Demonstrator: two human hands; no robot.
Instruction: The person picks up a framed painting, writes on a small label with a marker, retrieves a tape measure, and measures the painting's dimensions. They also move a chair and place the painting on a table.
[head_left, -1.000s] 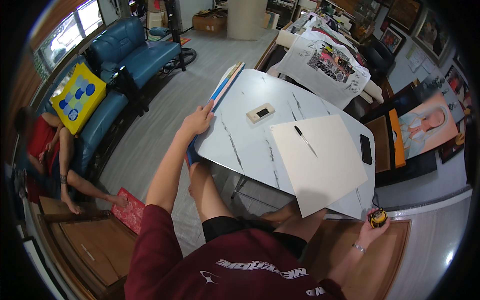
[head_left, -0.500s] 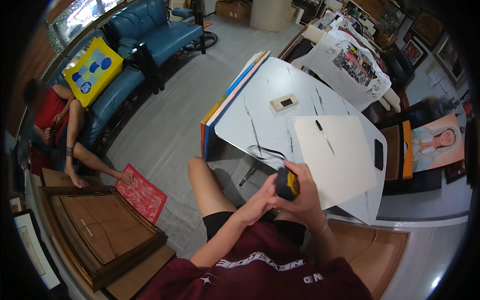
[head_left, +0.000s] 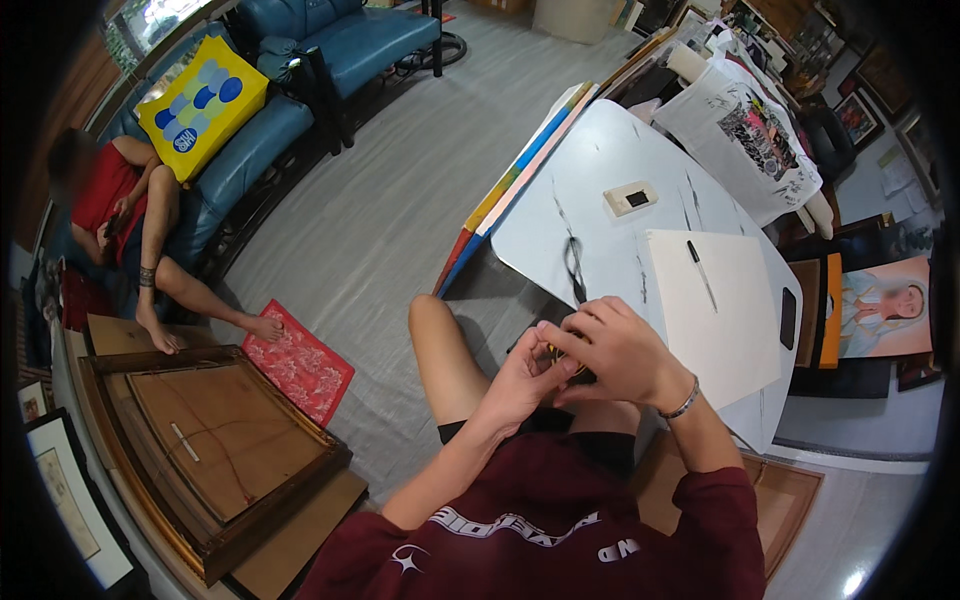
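Both hands are closed around a small black-and-yellow tape measure (head_left: pixel 582 374) above my lap, close to the table's near edge. My left hand (head_left: pixel 522 382) grips it from the left, fingertips meeting those of my right hand (head_left: pixel 628 352). Curled fingers hide most of it. A thin black strap (head_left: pixel 574 262) loops up from the hands over the tabletop. Beyond my right hand, a large cream sheet of paper (head_left: pixel 735 340) lies on the white marble-patterned table (head_left: pixel 560 245). On the sheet rests a black-and-white pen (head_left: pixel 702 275).
A dark phone (head_left: pixel 788 318) lies at the sheet's right edge, and a small whitish block (head_left: pixel 630 199) farther back. Canvases (head_left: pixel 515 185) lean against the table's left side. A large wooden frame (head_left: pixel 205 450) stands at lower left. Another person (head_left: pixel 120 190) sits on a blue sofa (head_left: pixel 285 120).
My right hand has turned over the tape measure, covering more of it. The strap now hangs farther up across the table. The whole view has shifted slightly.
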